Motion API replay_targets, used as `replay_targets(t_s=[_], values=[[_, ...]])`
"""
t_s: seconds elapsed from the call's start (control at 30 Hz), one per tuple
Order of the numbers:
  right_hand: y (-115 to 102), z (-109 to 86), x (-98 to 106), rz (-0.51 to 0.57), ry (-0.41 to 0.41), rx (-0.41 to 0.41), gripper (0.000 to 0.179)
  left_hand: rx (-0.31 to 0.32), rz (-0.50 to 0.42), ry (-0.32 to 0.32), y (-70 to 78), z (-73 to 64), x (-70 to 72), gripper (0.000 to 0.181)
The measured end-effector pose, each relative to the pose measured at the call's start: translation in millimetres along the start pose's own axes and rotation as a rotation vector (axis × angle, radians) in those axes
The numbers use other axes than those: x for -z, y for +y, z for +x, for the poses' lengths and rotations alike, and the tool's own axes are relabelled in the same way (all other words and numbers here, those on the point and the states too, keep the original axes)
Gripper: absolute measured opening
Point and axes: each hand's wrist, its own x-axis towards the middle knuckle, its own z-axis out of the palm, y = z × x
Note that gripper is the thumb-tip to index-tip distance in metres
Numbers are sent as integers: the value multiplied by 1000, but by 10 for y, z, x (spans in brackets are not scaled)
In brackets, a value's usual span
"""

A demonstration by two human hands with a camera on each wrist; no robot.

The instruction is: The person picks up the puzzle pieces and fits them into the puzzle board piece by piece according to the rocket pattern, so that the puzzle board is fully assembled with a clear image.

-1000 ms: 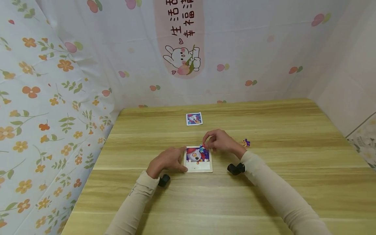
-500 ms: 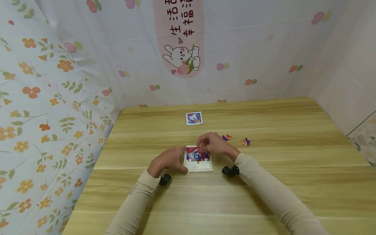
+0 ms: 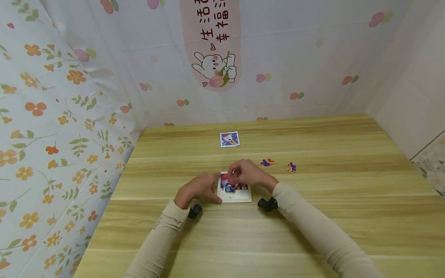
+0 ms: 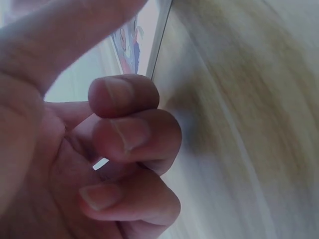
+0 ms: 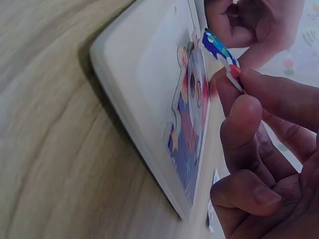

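A shallow white jigsaw tray (image 3: 240,199) lies on the table, its far part filled with joined pieces of a cartoon picture. My left hand (image 3: 197,190) holds the tray along its left side, thumb near the front corner and a finger near the back one. In the left wrist view its other fingers (image 4: 142,137) are curled beside the tray. My right hand (image 3: 247,172) pinches a blue and red jigsaw piece (image 5: 218,49) between thumb and fingertips. That piece is tilted above the left part of the tray; the right hand hides some of the picture.
Two loose purple and orange jigsaw pieces (image 3: 267,162) lie on the wooden table (image 3: 313,224) right of the tray. A small picture card (image 3: 230,139) lies behind it. A printed cloth (image 3: 295,58) hangs beyond the table's back edge.
My right hand has moved left and slightly nearer over the tray, carrying the jigsaw piece. One loose piece it covered has come into view. The left hand stays on the tray.
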Motion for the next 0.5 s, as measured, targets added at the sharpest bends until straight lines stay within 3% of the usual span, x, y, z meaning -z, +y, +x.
replay_targets(t_s=[0.33, 0.5], values=[[-41, 18, -69, 21, -27, 53, 11, 1, 43, 23, 36, 6, 17, 102], [-56, 28, -118, 29, -49, 31, 14, -1, 26, 29, 32, 16, 11, 100]])
